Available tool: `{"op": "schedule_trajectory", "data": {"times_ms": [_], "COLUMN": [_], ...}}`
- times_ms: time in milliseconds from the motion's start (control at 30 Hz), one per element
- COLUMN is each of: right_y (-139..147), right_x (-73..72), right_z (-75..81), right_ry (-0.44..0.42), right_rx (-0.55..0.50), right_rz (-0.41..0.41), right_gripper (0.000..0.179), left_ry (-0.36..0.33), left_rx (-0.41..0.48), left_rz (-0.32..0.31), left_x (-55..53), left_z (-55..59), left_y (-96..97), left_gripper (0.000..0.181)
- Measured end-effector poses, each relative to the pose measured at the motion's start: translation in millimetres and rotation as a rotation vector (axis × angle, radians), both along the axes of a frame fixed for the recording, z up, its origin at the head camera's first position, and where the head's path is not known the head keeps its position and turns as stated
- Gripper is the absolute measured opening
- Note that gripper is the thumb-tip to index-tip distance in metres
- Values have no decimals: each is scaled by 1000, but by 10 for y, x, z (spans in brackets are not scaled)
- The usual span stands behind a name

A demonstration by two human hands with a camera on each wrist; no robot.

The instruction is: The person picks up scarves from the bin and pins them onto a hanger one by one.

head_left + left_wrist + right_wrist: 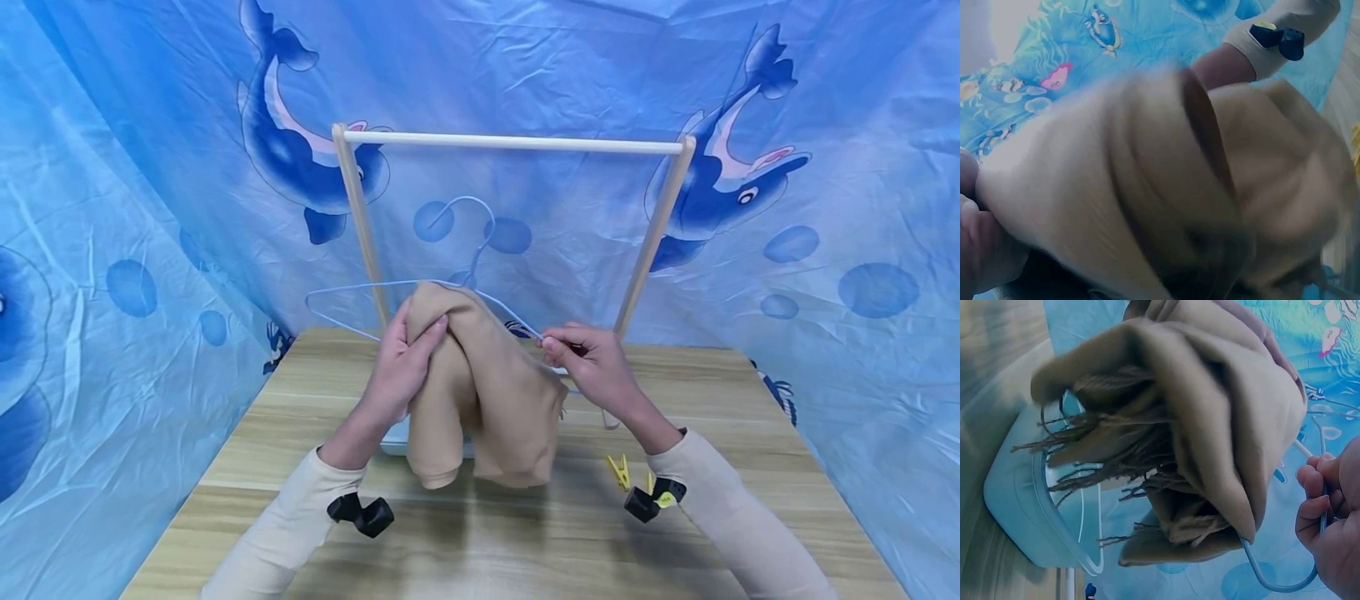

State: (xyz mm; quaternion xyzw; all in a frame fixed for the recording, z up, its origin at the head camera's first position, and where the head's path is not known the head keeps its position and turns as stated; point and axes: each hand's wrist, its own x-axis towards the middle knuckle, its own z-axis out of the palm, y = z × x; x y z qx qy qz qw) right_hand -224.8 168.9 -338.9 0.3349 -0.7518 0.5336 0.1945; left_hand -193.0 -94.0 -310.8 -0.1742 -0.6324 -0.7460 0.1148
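A tan scarf (517, 400) with a fringe, plain in the right wrist view, hangs bunched and folded over a pale blue wire clothes hanger (367, 287). My left hand (396, 367) grips the scarf near its top, thumb across the front and fingers behind the cloth. At the hanger's right end, my right hand (592, 360) pinches the wire, fingers curled round it in the right wrist view. The hanger's hook points up, held in front of the rack. Much of the hanger's lower part is hidden by the cloth.
Behind the hands stands a wooden clothes rack with a white bar (510, 143). A light blue plastic bin (1016, 494) sits on the wooden table (300, 433) below the scarf. Yellow clothespins (619, 473) lie near the right wrist. Blue dolphin-print curtains surround the table.
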Motion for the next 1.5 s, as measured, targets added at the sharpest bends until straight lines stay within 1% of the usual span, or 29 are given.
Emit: {"op": "schedule_trajectory", "data": {"times_ms": [100, 233, 367, 467, 600, 667, 733, 767, 867, 933, 967, 1067, 1133, 1233, 1367, 1433, 1500], "right_y": [2, 14, 27, 36, 51, 59, 67, 72, 84, 91, 95, 102, 106, 109, 111, 113, 119], "right_x": [-1, 2, 9, 12, 16, 20, 24, 22, 21, 22, 22, 22, 21, 20, 25, 27, 29], "right_z": [8, 31, 53, 59, 65, 74, 88, 95, 123, 145, 156, 191, 215, 250, 306, 333, 354], "right_ry": [-2, 11, 27, 29, 29, 34, 39, 42, 54, 64, 72, 92, 103, 111, 120, 121, 122], "right_rx": [-3, -6, -2, 1, 9, 12, 14, 13, 6, 2, 2, 9, 18, 31, 41, 43, 45], "right_rz": [13, 21, 21, 24, 27, 29, 34, 37, 52, 62, 67, 73, 74, 70, 62, 57, 48], "right_gripper": [13, 13, 14, 13, 14, 14, 14, 14, 14, 14, 14, 14, 14, 15, 16, 16, 16], "left_ry": [-31, -56, -75, -100, -113, -102, -88, -77, -51, -43, -40, -41, -39, -41, -43, -51, -50], "left_rx": [3, -27, -45, -50, -80, -115, -161, -190, -289, -331, -351, -391, -420, -468, -546, -588, -629], "left_rz": [-21, -78, -130, -137, -115, -91, -53, -22, 101, 168, 198, 253, 285, 316, 349, 357, 350], "left_x": [-8, -17, -25, -31, -33, -26, -22, -17, -10, -7, -3, 8, 24, 65, 136, 163, 183], "left_z": [-24, -56, -87, -105, -117, -121, -128, -129, -134, -132, -129, -122, -118, -93, -33, -6, 13], "left_y": [-34, -85, -140, -172, -204, -220, -238, -244, -277, -299, -310, -352, -379, -414, -450, -471, -496], "left_gripper": [33, 30, 36, 38, 36, 35, 32, 31, 23, 20, 18, 17, 19, 27, 35, 38, 39]}}
